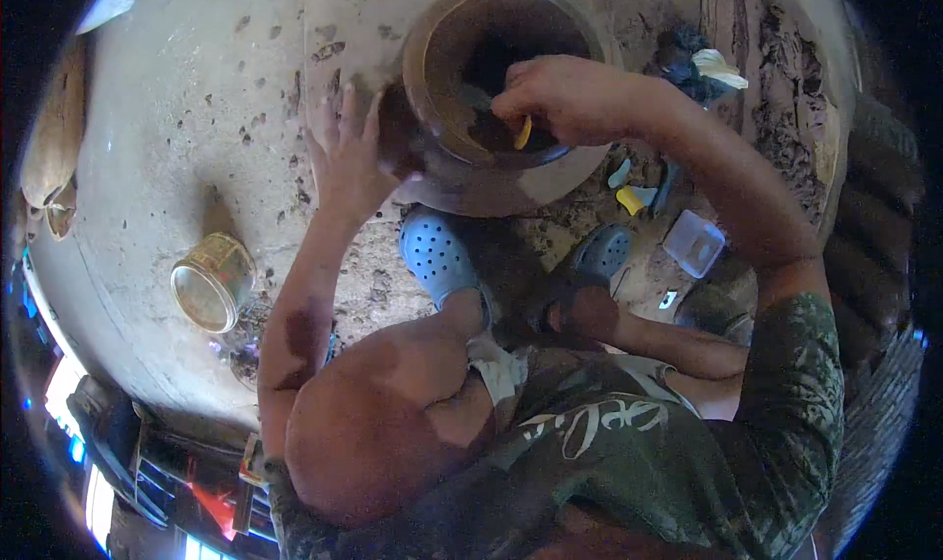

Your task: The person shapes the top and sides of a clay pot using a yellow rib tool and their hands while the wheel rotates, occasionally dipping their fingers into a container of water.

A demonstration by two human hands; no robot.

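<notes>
A large round clay pot stands in front of my feet, its wide mouth facing up. My right hand reaches over the rim into the mouth, its fingers closed on a small yellow scraper-like piece. Most of that piece is hidden by the fingers, so its exact kind is unclear. Outside the pot on the left, my left hand has its fingers spread and holds nothing. Its thumb side lies close to the pot wall; whether it touches I cannot tell. The pot's inside is dark and its bottom cannot be made out.
My feet in light blue clogs are just below the pot. To the right lie a yellow piece, a pale blue piece, a clear plastic container and a dark crumpled thing. A plastic tub sits at the left.
</notes>
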